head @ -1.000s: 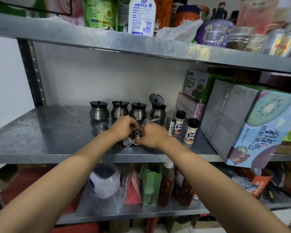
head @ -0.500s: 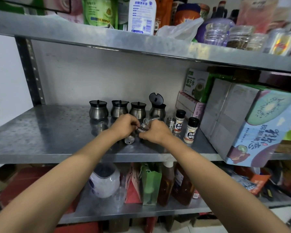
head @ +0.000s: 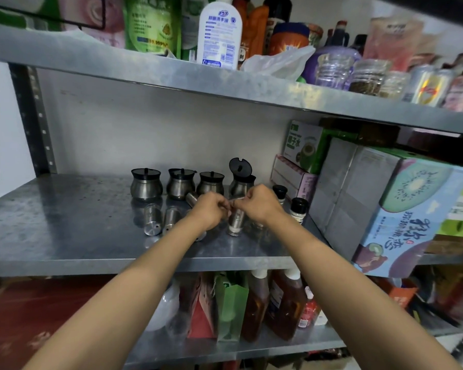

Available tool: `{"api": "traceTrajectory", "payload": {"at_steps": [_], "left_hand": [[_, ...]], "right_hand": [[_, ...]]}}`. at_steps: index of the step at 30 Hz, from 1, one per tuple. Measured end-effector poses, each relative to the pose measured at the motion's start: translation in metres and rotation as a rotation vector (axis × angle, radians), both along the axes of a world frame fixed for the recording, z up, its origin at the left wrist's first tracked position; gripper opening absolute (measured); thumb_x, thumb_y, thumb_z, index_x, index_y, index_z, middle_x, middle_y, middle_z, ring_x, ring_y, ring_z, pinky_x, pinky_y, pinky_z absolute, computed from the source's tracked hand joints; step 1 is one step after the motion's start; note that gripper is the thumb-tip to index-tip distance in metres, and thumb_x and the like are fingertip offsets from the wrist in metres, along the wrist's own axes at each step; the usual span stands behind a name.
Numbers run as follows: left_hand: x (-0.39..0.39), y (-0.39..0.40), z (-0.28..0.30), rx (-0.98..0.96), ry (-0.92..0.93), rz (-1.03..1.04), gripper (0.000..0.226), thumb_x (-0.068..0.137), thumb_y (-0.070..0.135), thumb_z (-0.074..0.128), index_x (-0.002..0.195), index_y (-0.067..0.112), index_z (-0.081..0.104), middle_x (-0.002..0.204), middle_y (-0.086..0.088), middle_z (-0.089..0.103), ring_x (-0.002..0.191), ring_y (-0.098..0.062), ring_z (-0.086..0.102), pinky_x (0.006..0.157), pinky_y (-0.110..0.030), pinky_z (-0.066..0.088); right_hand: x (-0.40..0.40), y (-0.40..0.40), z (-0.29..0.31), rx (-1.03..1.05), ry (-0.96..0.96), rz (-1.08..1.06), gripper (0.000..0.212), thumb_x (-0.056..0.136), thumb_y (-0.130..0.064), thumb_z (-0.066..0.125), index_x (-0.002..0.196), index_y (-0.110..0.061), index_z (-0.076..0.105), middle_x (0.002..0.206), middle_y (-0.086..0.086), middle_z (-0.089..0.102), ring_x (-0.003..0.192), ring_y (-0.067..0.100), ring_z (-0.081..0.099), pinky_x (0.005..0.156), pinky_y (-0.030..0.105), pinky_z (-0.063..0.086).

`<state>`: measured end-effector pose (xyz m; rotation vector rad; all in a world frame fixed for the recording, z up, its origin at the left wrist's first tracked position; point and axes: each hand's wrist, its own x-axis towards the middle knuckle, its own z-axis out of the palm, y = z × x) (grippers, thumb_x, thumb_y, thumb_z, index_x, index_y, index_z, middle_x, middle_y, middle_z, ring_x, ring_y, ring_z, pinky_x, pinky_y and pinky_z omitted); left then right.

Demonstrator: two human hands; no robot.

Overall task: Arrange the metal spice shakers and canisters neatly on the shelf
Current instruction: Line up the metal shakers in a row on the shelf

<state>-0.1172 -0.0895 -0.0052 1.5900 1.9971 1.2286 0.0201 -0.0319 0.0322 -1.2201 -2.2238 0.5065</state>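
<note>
Four round metal canisters with black lids line the back of the middle shelf (head: 64,236): the left canister (head: 146,184), a second (head: 181,182), a third (head: 211,184), and the right canister (head: 241,182) with its lid flipped up. Two small metal shakers (head: 153,220) (head: 171,218) stand in front of them. Another shaker (head: 191,198) peeks out behind my left hand (head: 211,210). My left hand and my right hand (head: 261,206) meet fingertip to fingertip, pinched on the top of a small metal shaker (head: 235,222) whose base rests on the shelf.
Two black-capped pepper bottles (head: 280,192) (head: 298,209) stand right of my hands. Cartons, including a kiwi-print box (head: 412,209), fill the shelf's right end. The upper shelf (head: 171,76) overhangs with bottles and jars. Bottles and bags crowd the lower shelf.
Both hands have shifted slightly right and back, still pinched together. The small shaker under them has gone from lying tilted to nearly upright.
</note>
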Motion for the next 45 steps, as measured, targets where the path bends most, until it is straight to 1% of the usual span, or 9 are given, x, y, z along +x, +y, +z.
{"api": "traceTrajectory", "payload": {"at_steps": [4, 11, 15, 18, 22, 26, 35, 42, 45], "left_hand": [[0.005, 0.001, -0.006, -0.029, -0.078, 0.021, 0.006, 0.082, -0.004, 0.065, 0.086, -0.002, 0.070, 0.077, -0.009, 0.064, 0.064, -0.016, 0.056, 0.066, -0.035, 0.055], [0.017, 0.000, 0.006, -0.148, -0.094, -0.008, 0.015, 0.074, -0.007, 0.071, 0.079, 0.005, 0.063, 0.075, -0.009, 0.063, 0.068, -0.021, 0.060, 0.072, -0.038, 0.058], [0.023, 0.001, 0.006, -0.191, -0.220, 0.036, 0.025, 0.070, -0.006, 0.073, 0.069, 0.013, 0.056, 0.071, -0.005, 0.059, 0.071, -0.018, 0.058, 0.073, -0.036, 0.056], [0.031, -0.001, -0.006, -0.146, -0.135, 0.096, 0.021, 0.065, 0.006, 0.080, 0.068, 0.015, 0.061, 0.079, -0.013, 0.067, 0.078, -0.025, 0.063, 0.078, -0.035, 0.053], [0.048, 0.002, -0.020, -0.095, -0.169, 0.136, 0.044, 0.061, 0.016, 0.086, 0.099, 0.011, 0.065, 0.099, -0.005, 0.071, 0.090, -0.021, 0.064, 0.077, -0.028, 0.049], [0.054, 0.004, -0.021, -0.016, -0.148, 0.186, 0.047, 0.061, 0.021, 0.086, 0.100, 0.015, 0.059, 0.090, 0.001, 0.066, 0.083, -0.016, 0.060, 0.070, -0.026, 0.044], [0.044, 0.010, -0.024, 0.016, -0.115, 0.145, 0.026, 0.074, 0.008, 0.075, 0.094, 0.010, 0.059, 0.090, -0.010, 0.070, 0.087, -0.026, 0.066, 0.079, -0.039, 0.056], [0.051, 0.011, -0.027, 0.006, -0.122, 0.199, 0.020, 0.072, 0.013, 0.074, 0.085, 0.011, 0.059, 0.084, -0.007, 0.069, 0.081, -0.024, 0.064, 0.075, -0.033, 0.053], [0.053, 0.013, -0.026, 0.007, -0.157, 0.189, 0.029, 0.065, 0.019, 0.082, 0.082, 0.018, 0.057, 0.076, 0.003, 0.064, 0.074, -0.016, 0.060, 0.067, -0.026, 0.045]], "right_hand": [[0.001, 0.005, 0.004, 0.020, -0.038, -0.004, 0.039, 0.074, -0.033, 0.074, 0.051, -0.021, 0.046, 0.049, -0.006, 0.046, 0.053, 0.018, 0.050, 0.043, 0.024, 0.030], [0.002, 0.009, 0.011, 0.012, -0.146, 0.028, 0.027, 0.067, -0.037, 0.075, 0.060, -0.018, 0.056, 0.063, 0.002, 0.060, 0.063, 0.021, 0.061, 0.055, 0.031, 0.048], [0.005, 0.011, 0.020, -0.093, -0.171, 0.080, 0.022, 0.071, -0.029, 0.078, 0.066, -0.020, 0.059, 0.065, -0.002, 0.060, 0.064, 0.016, 0.059, 0.050, 0.025, 0.041], [0.004, 0.011, 0.024, -0.149, -0.201, 0.090, 0.027, 0.075, -0.030, 0.079, 0.064, -0.016, 0.058, 0.060, 0.001, 0.058, 0.054, 0.016, 0.056, 0.048, 0.023, 0.041], [0.000, 0.011, 0.028, -0.091, -0.302, 0.068, 0.028, 0.079, -0.033, 0.078, 0.073, -0.013, 0.059, 0.069, 0.004, 0.062, 0.058, 0.017, 0.061, 0.046, 0.023, 0.041], [-0.001, 0.014, 0.030, -0.073, -0.346, 0.060, 0.031, 0.078, -0.037, 0.077, 0.069, -0.014, 0.059, 0.066, 0.002, 0.059, 0.056, 0.016, 0.057, 0.045, 0.023, 0.038], [-0.006, 0.018, 0.028, 0.008, -0.408, 0.155, 0.018, 0.083, -0.022, 0.066, 0.091, -0.008, 0.074, 0.093, 0.010, 0.072, 0.086, 0.024, 0.066, 0.075, 0.035, 0.055], [-0.007, 0.021, 0.036, 0.105, -0.511, 0.105, 0.022, 0.083, -0.027, 0.070, 0.099, -0.012, 0.067, 0.097, 0.007, 0.066, 0.082, 0.023, 0.060, 0.063, 0.028, 0.043], [-0.007, 0.022, 0.035, 0.156, -0.524, 0.079, 0.028, 0.084, -0.036, 0.071, 0.071, -0.019, 0.053, 0.074, 0.000, 0.055, 0.066, 0.017, 0.052, 0.051, 0.027, 0.036]]}}
